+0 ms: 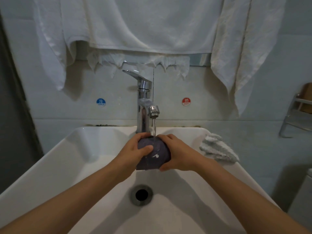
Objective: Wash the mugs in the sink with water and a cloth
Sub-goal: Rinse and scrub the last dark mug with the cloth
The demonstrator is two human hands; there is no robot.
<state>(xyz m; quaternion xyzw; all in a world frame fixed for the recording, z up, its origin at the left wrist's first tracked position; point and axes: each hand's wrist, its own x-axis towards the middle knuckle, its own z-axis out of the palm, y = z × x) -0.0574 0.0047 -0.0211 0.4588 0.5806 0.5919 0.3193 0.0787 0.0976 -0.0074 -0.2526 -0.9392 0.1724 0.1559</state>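
Water (154, 128) strikes dark grey ceramic mug (152, 154) gripped by left hand (135, 150) and right hand (176, 157); white knitted cloth (217, 150) lies right of frame, nearer that hand.

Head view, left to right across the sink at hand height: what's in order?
left hand → dark mug → right hand → white cloth

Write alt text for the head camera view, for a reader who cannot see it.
A person's left hand and right hand grip a dark mug under water running from a chrome tap into a white sink. A white cloth lies on the sink's right rim; white towels hang on the wall above.
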